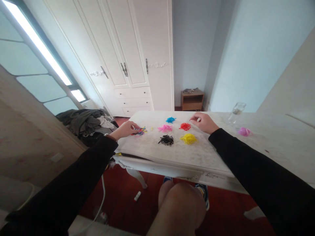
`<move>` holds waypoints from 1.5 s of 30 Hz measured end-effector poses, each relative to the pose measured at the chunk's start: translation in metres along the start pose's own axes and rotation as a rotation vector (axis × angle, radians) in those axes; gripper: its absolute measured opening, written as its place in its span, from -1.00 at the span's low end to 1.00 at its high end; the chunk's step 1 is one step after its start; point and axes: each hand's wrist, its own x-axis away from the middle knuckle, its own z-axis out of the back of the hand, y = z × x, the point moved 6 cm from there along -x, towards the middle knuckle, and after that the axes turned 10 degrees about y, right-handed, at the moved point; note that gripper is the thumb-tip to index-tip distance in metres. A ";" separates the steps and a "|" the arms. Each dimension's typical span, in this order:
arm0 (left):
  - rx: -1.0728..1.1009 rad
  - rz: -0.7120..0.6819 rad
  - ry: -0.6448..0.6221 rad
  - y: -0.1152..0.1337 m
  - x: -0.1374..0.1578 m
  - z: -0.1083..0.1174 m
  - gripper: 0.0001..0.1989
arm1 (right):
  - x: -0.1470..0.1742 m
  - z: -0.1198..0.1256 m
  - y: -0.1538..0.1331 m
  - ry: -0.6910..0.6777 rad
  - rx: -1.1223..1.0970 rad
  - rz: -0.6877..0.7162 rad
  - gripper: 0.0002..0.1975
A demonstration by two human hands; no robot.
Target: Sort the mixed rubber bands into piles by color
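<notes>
My left hand (125, 129) is at the table's left side, its fingertips pinched on a mixed-colour pile of what look like small rubber bands (141, 131). My right hand (203, 122) hovers just right of the red pile (185, 126), thumb and fingers curled together; anything between them is too small to make out. Between my hands lie single-colour piles: blue (170, 120) at the back, pink (165, 128) in the middle, black (166, 140) and yellow (189, 139) nearer me. A tiny yellow piece (152, 128) sits beside the mixed pile.
On the white table (211, 157), a clear glass jar (237, 111) and a purple bundle (244, 131) stand beyond my right forearm. Dark clothes (83, 123) are heaped at the left. A white wardrobe (157, 49) and a wooden nightstand (192, 100) are behind the table.
</notes>
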 end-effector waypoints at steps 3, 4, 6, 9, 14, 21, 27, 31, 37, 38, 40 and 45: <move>-0.002 -0.049 -0.003 0.003 -0.001 -0.007 -0.69 | 0.000 0.000 0.002 0.003 0.004 -0.002 -0.87; 0.006 -0.074 -0.008 0.004 -0.002 -0.008 -0.71 | 0.000 0.000 0.003 0.003 0.005 -0.001 -0.87; 0.015 -0.128 -0.008 0.008 -0.002 -0.009 -0.75 | 0.000 0.000 0.003 -0.002 0.006 0.005 -0.88; 0.006 -0.169 0.038 0.010 -0.002 -0.004 -0.78 | 0.000 0.000 0.003 -0.011 0.006 0.010 -0.88; 0.027 -0.134 0.067 0.009 -0.002 0.003 -0.77 | 0.000 -0.001 0.003 -0.023 0.010 0.009 -0.88; 0.043 -0.126 0.086 0.013 -0.001 0.008 -0.78 | 0.000 -0.002 0.002 -0.050 0.013 0.011 -0.87; 0.109 -0.077 0.056 0.011 -0.002 0.010 -0.77 | 0.000 -0.003 0.003 -0.055 0.016 0.014 -0.88; 0.132 -0.077 0.055 0.015 -0.003 0.014 -0.74 | 0.000 -0.004 0.001 -0.051 0.003 0.009 -0.88; 0.334 -0.088 0.056 0.055 -0.010 0.004 -0.71 | 0.002 -0.006 -0.004 -0.086 -0.010 0.004 -0.88; 0.370 -0.102 0.048 0.067 -0.011 -0.002 -0.71 | 0.002 -0.006 -0.004 -0.089 -0.010 0.004 -0.87; 0.428 -0.140 0.032 0.093 -0.015 -0.015 -0.74 | 0.002 -0.006 -0.006 -0.091 -0.011 0.004 -0.84; 0.634 -0.186 -0.037 0.157 -0.032 -0.059 -0.82 | 0.004 -0.007 -0.015 -0.096 -0.053 -0.027 -0.77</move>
